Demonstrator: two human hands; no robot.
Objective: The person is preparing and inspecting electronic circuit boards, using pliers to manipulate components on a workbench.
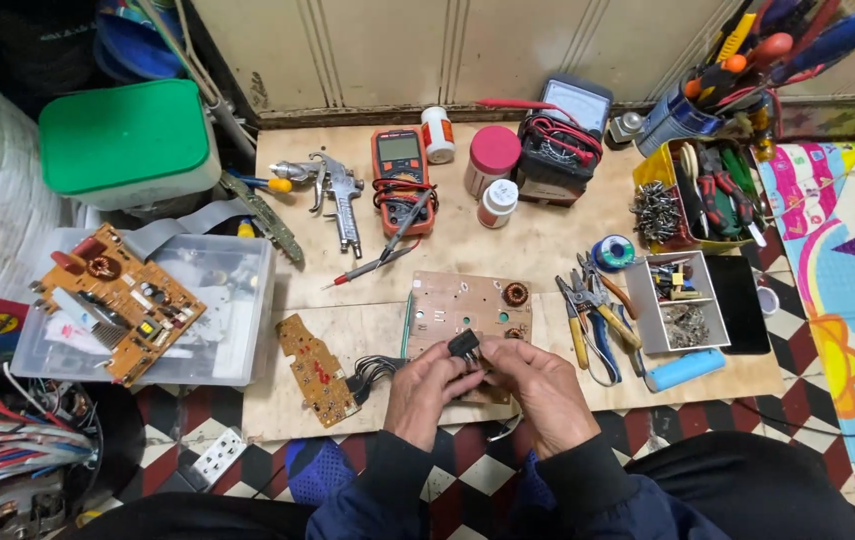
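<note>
At the near edge of the plywood surface point(467, 255), both hands meet over a tan circuit board point(447, 305): the left hand point(427, 390) and right hand point(537, 385) each curl their fingers around one small black component point(463, 346), pinched between them. Just left, a narrow brown board point(315, 368) lies by black wires point(375, 370); right, pliers point(592, 315) and a grey parts tray point(647, 325) crowd close. Bare wood shows between board and multimeter point(402, 175)

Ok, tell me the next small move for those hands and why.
Probably turn the black part over to check its underside: both the left hand and right hand pinch it just above the tan board, and its wires trail to the small board.
</note>
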